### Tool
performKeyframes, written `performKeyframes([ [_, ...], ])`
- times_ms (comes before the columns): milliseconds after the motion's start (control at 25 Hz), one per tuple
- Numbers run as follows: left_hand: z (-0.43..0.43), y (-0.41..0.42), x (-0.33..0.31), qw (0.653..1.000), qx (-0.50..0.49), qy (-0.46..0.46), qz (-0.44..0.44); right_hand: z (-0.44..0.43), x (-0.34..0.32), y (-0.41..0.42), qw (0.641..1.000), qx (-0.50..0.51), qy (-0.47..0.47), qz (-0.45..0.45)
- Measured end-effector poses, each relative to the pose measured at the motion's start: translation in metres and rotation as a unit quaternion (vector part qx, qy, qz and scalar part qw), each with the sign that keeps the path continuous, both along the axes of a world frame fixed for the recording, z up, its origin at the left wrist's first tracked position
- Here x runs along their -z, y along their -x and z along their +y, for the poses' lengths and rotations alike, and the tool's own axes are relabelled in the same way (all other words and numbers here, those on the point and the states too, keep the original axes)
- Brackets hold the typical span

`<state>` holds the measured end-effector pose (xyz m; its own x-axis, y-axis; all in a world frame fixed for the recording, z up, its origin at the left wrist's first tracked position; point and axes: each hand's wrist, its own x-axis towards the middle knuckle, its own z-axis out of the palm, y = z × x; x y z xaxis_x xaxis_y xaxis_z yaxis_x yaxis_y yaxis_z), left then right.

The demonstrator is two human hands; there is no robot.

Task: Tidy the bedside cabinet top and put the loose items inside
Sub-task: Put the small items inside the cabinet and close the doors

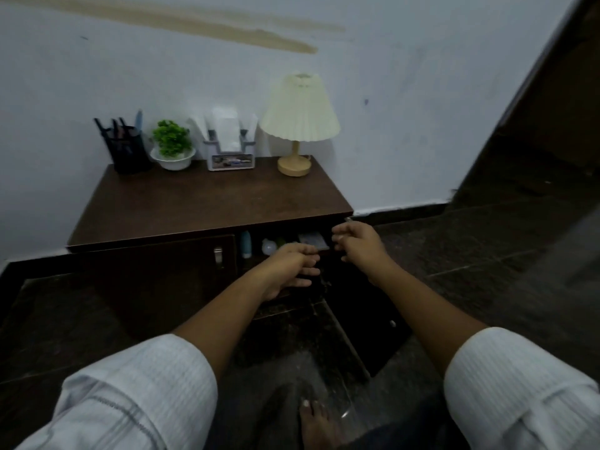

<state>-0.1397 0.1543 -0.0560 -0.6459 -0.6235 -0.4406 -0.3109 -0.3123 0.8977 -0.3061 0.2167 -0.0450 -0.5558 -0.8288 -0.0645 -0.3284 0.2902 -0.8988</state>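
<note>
A pale wall (406, 108) with a tan streak backs a dark wooden bedside cabinet (207, 203) standing on a dark stone floor (487, 254).

Two bare hands reach toward the cabinet's open right side. The left hand (289, 271) hangs in front of the opening with fingers loosely spread, holding nothing that shows. The right hand (357, 241) is curled, its fingertips pinching a small thin grey item (348, 219) too blurred to identify, just below the cabinet's front right corner.

One door (367, 319) is swung open toward the viewer; the other door (156, 271), with one metal handle (218, 256), is closed. On the shelf inside, one blue bottle (246, 244), one white rounded object (268, 246) and one flat pale box (313, 240) can be made out.

On top, along the wall, four things stand in a row: one black pen holder (125, 151), one small green plant in a white pot (172, 147), one tissue holder (230, 147), one cream pleated lamp (298, 121).
</note>
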Motion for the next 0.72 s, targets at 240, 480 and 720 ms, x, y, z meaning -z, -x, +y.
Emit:
performKeyframes([
  [240, 0.048, 0.077, 0.019, 0.991, 0.129, 0.017, -0.028, 0.077, 0.011, 0.078, 0.973, 0.121, -0.111, 0.162],
  [480, 0.064, 0.097, 0.031, 0.983, 0.172, 0.018, -0.056, 0.11, 0.005, 0.081, 0.983, 0.047, -0.177, 0.0],
  [720, 0.044, 0.046, 0.022, 0.986, 0.142, 0.025, -0.08, 0.076, 0.008, 0.049, 0.966, -0.03, -0.227, -0.119],
])
